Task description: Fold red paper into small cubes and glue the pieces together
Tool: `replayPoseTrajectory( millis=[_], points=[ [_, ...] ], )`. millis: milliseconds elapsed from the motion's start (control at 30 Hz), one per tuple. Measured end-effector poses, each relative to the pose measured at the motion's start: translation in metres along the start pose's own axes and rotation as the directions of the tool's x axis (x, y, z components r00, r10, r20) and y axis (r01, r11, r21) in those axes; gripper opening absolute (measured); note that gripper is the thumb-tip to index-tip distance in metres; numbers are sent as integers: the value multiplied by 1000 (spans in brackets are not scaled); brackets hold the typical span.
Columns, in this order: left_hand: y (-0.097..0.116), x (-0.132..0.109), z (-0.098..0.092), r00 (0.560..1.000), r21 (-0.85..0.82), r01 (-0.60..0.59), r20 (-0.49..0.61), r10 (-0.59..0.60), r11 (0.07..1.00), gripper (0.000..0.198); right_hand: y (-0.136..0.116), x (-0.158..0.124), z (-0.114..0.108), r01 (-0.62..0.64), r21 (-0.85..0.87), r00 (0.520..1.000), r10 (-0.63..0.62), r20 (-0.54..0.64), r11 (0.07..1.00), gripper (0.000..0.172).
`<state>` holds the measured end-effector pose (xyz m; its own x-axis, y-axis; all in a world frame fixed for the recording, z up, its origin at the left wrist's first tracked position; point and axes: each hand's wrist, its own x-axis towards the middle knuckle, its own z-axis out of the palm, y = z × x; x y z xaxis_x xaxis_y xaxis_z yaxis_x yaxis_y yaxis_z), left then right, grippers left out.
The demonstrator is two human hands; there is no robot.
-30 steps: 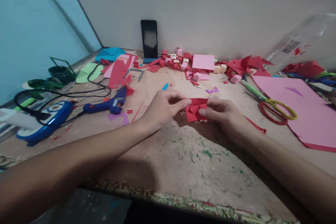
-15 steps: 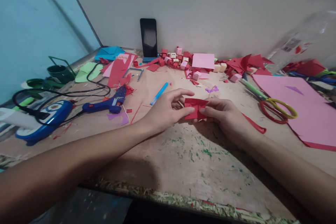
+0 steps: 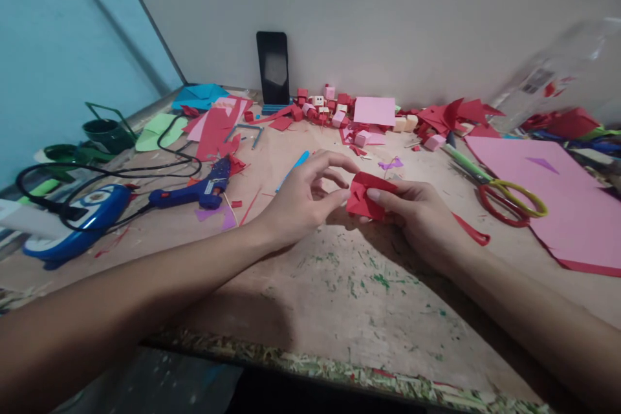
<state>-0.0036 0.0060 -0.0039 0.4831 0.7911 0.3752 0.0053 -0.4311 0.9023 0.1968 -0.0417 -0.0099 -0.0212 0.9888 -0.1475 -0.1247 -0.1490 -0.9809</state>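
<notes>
Pinching red paper (image 3: 365, 198), right hand (image 3: 418, 218) holds firm; left hand (image 3: 299, 199), half-open, touches its edge.

Worn wooden table (image 3: 339, 297), blue glue gun (image 3: 194, 191), scissors (image 3: 509, 200), pink sheet (image 3: 557, 200), scattered paper scraps (image 3: 334, 113)

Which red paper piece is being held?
The folded red paper piece at centre, pinched in the right hand, left hand beside it; the other red scraps lie on the wooden table further back.

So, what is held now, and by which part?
A folded red paper. The right hand pinches its right side, thumb on top. The left hand touches its left edge with the thumb; whether it grips cannot be told.
</notes>
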Motion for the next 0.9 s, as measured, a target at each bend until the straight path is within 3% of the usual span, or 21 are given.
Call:
replayPoseTrajectory(
  millis=[67,167,433,567,767,900],
  points=[
    [2,-1,-3,996,78,-84,41,81,993,19,0,1,-1,-12,35,1000,12,-2,999,21],
    [1,-2,-5,990,143,-103,111,87,984,23,0,1,-2,-8,68,1000,8,-3,998,23],
    [-9,0,-4,991,-24,-18,130,21,1000,8,2,4,-2,-34,99,999,30,37,995,25],
    [-10,3,-3,994,-28,69,92,-67,997,5,3,2,-3,-12,60,1000,11,22,998,25],
    [-8,2,2,957,-216,290,79,-280,932,12,1,1,-1,65,-64,997,-63,38,996,23],
    [-4,2,3,948,-274,319,78,-310,907,14,0,1,0,89,-46,996,-89,0,995,23]
  ],
)
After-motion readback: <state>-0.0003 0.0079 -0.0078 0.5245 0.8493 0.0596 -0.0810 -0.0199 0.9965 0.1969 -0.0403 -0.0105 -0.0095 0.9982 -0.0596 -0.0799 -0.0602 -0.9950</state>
